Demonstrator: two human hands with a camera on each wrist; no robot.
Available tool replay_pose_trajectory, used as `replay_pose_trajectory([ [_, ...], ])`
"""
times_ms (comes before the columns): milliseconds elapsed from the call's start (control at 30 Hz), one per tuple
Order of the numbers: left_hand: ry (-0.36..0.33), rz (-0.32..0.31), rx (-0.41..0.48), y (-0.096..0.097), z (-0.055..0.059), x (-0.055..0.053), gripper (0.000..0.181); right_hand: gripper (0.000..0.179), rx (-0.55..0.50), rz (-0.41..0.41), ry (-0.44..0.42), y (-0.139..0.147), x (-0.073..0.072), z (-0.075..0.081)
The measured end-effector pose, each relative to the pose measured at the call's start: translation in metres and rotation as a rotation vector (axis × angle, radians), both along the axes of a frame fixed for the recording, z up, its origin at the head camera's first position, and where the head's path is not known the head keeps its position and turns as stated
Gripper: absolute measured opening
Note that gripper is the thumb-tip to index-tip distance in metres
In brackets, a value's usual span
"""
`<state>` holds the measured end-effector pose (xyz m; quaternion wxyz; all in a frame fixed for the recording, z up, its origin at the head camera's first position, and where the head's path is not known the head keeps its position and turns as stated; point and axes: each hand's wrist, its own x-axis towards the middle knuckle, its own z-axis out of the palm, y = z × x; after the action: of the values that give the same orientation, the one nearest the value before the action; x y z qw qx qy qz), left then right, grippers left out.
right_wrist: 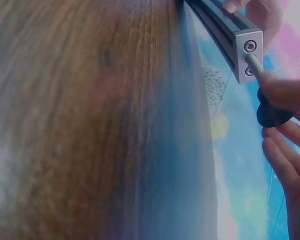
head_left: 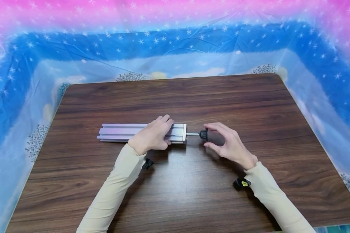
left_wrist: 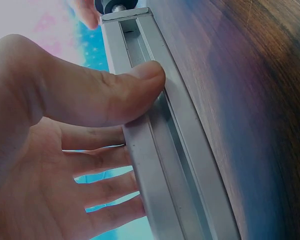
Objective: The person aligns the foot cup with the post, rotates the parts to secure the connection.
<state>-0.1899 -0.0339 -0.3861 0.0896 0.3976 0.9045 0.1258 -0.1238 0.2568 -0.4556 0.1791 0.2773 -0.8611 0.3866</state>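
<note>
A grooved aluminium profile bar (head_left: 116,132) lies across the table, a pale end plate on its right end. My left hand (head_left: 153,134) grips it close to that end; in the left wrist view the thumb (left_wrist: 140,85) presses on the grooved face and the fingers go behind the bar. From the end plate (right_wrist: 242,55), which shows two socket screws, a metal rod (head_left: 193,134) sticks out to a black knob (head_left: 203,133). My right hand (head_left: 228,144) curves round the knob, thumb and fingertips on either side of it. The thumb partly hides the knob in the right wrist view.
The brown wood-grain table (head_left: 175,187) has rounded corners. A blue, pink and white patterned cloth (head_left: 163,42) hangs behind it and along its sides. Small black devices (head_left: 241,183) sit at both wrists, below the sleeves.
</note>
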Motion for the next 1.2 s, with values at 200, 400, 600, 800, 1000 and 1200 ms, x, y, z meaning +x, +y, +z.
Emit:
replay_pose_trajectory([
  [200, -0.003, 0.003, 0.004, -0.0017, 0.0012, -0.0004, 0.058, 0.053, -0.009, 0.004, 0.022, -0.0021, -0.0028, 0.0021],
  [400, 0.004, 0.004, 0.001, -0.0033, 0.0025, -0.0001, 0.057, 0.053, -0.023, 0.001, -0.004, -0.0037, -0.0038, 0.0017],
  [600, 0.013, 0.005, 0.001, -0.0045, 0.0025, -0.0001, 0.056, 0.05, -0.03, -0.018, -0.041, -0.0051, -0.0037, 0.0013],
  [800, 0.017, 0.004, -0.003, -0.0049, 0.0014, 0.0004, 0.053, 0.037, 0.007, -0.052, -0.05, -0.0066, -0.0042, -0.001],
  [1000, 0.036, -0.016, -0.003, -0.0042, 0.0001, 0.0005, 0.05, 0.027, 0.013, -0.101, -0.119, -0.007, -0.0032, -0.0025],
  [1200, 0.042, -0.031, -0.013, -0.0045, -0.003, -0.0001, 0.05, 0.039, 0.023, -0.092, -0.172, -0.0053, 0.0001, -0.0037],
])
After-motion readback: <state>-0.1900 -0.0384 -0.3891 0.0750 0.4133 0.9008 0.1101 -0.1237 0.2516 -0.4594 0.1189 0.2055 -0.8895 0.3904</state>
